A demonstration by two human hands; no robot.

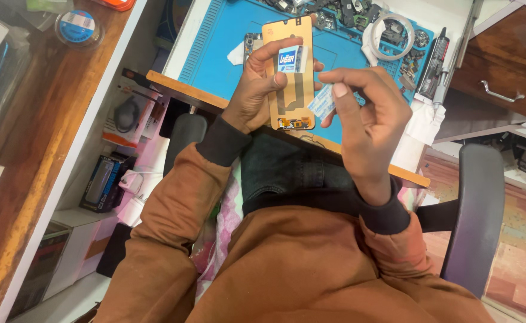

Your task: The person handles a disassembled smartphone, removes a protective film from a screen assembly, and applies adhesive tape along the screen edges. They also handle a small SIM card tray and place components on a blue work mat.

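Nearest me, orange sleeves; beyond, my left hand clamps the copper-backed phone screen upright above the blue mat. Right hand pinches a small sachet; I'd keep the panel steady.

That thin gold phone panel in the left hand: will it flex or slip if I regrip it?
The gold phone panel looks thin and flat, so probably light and somewhat bendable. Its glossy face suggests it may slip; the left hand pinches it by the edges. Likely fragile.
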